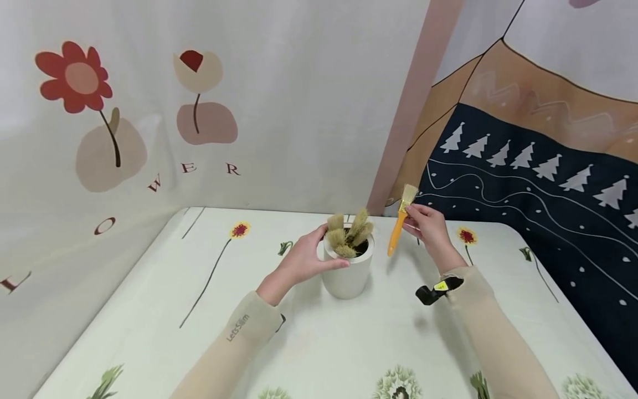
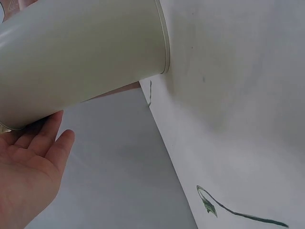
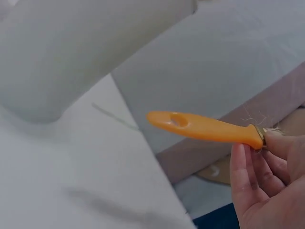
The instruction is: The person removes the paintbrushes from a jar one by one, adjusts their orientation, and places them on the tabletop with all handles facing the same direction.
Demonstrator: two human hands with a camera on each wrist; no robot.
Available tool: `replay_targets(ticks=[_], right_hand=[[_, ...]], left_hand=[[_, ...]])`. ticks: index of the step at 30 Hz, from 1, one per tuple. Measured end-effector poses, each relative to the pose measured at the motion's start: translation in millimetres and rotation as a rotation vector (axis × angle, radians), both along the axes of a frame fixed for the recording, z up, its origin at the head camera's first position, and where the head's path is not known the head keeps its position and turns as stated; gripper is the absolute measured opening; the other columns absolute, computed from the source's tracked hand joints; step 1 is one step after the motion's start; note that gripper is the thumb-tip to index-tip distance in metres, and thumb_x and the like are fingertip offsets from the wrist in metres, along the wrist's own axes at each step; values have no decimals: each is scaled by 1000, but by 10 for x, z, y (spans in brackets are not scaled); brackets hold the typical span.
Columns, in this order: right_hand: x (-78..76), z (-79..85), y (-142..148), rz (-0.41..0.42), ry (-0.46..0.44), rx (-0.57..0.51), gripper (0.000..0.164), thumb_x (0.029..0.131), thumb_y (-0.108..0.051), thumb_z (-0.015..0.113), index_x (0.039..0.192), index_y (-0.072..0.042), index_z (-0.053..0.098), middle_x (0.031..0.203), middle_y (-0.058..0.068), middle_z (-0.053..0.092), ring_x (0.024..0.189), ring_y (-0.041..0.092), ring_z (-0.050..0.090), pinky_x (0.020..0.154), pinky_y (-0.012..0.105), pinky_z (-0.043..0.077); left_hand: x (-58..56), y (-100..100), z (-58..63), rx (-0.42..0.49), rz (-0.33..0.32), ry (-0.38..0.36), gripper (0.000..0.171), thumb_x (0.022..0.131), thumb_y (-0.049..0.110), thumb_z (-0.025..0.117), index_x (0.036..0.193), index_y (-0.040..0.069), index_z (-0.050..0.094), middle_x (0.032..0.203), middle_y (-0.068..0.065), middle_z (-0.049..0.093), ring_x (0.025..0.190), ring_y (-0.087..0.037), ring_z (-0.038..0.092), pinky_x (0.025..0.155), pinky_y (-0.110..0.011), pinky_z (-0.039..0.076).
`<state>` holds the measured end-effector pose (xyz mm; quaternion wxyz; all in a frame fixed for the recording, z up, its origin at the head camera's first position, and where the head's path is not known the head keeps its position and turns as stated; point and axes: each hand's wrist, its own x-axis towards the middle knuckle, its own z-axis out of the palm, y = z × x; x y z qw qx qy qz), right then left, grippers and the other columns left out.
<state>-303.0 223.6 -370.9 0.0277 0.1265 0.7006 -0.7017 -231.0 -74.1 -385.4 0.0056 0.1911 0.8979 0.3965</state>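
Observation:
A white plant pot (image 1: 346, 280) stands upright on the table, with tufts of beige, bristly dried plant (image 1: 344, 238) rising from dark filling inside it. My left hand (image 1: 304, 257) holds the pot at its rim from the left, thumb along the near side and fingers at the far side. In the left wrist view, the fingers (image 2: 45, 136) lie against the pot's wall (image 2: 86, 52). To the right of the pot, my right hand (image 1: 428, 224) pinches a paintbrush (image 1: 397, 233) near its metal band. Pale bristles point up and the orange handle (image 3: 205, 128) hangs down, above the table and apart from the pot.
A white cloth (image 1: 209, 354) printed with flowers covers the table. Behind it hangs a pale curtain (image 1: 299, 111) with flower prints and letters. On the right is a dark blue fabric with white trees (image 1: 523, 155). A black wrist camera (image 1: 438, 289) sits on the right sleeve.

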Motion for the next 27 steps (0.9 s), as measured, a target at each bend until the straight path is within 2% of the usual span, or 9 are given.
replay_targets(ticks=[2,5,8,11,14,19,22,27], right_hand=[[-4,-63,20,20,-15,28,47,102,-27,57,142,-3,51,97,-9,61,79,1,64,75,13,59],[0,-169,65,68,-13,18,45,99,-24,61,137,0,55,93,-8,64,77,1,65,73,15,60],[-10,-286,93,115,-40,56,45,98,-20,61,136,2,55,94,-5,68,75,0,65,72,15,59],[-33,-385,82,151,-111,158,50,100,-19,56,144,2,47,100,-4,67,75,-3,64,74,13,58],[-64,-475,64,187,-158,210,50,102,-17,54,147,3,44,97,-3,69,72,-3,64,72,13,58],[-101,-619,50,191,-197,243,49,102,-15,55,146,4,44,90,-4,67,67,-2,63,67,13,58],[-102,-692,36,166,-182,273,46,102,-13,56,142,6,48,98,4,69,66,-3,62,65,13,58],[-84,-723,-27,144,-130,395,38,101,-13,58,134,6,58,123,21,67,67,-3,60,64,10,56]], left_hand=[[0,7,-3,-1,-4,2,100,77,54,81,155,12,34,154,-9,46,141,-31,47,115,-50,42],[-3,17,-10,4,-6,6,100,76,54,81,155,13,35,154,-8,47,140,-30,47,115,-49,43],[-1,21,-12,8,-4,6,101,76,55,81,155,13,35,154,-7,47,141,-30,47,115,-49,43],[5,21,-6,4,-1,3,101,76,55,81,155,13,34,155,-8,46,141,-30,47,115,-49,43],[15,20,5,-4,3,-1,102,76,55,81,156,12,33,155,-9,45,141,-31,47,115,-50,42],[25,16,11,-2,5,-16,104,76,54,81,156,12,31,156,-9,43,142,-31,45,116,-50,41],[26,14,8,2,3,-28,104,76,56,81,157,12,31,157,-8,42,143,-31,44,116,-51,40],[18,8,12,0,10,-28,105,75,57,81,157,14,30,157,-7,43,143,-30,44,116,-51,40]])
